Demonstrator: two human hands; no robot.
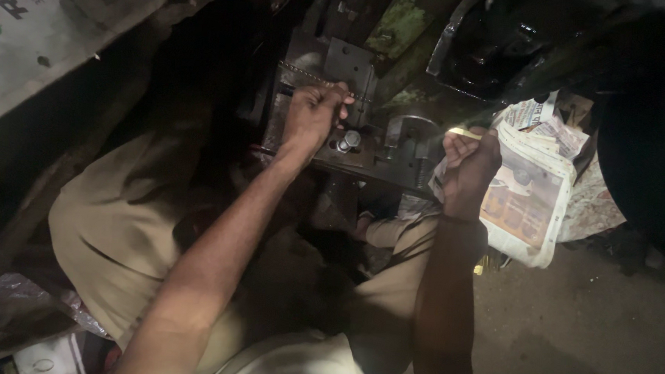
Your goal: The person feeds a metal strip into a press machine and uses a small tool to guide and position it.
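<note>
The left hand (313, 114) is closed tight on a thin chain (308, 75) lying across the metal block (344, 112) at 12 o'clock. The right hand (469, 160) is closed around a small yellowish piece (464, 132) at 2 o'clock, over the newspaper (529, 201). The chain work looks only partly done

Dim workshop, lit mostly at centre; bare concrete floor (568, 328) lower right; dark machinery (507, 44) up top; pale printed sheet (45, 20) upper left; corners in shadow.

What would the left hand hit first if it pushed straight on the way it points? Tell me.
Probably the thin chain it grips, then the grey metal plate just beyond the left hand; depth is unclear in this dim view.
</note>
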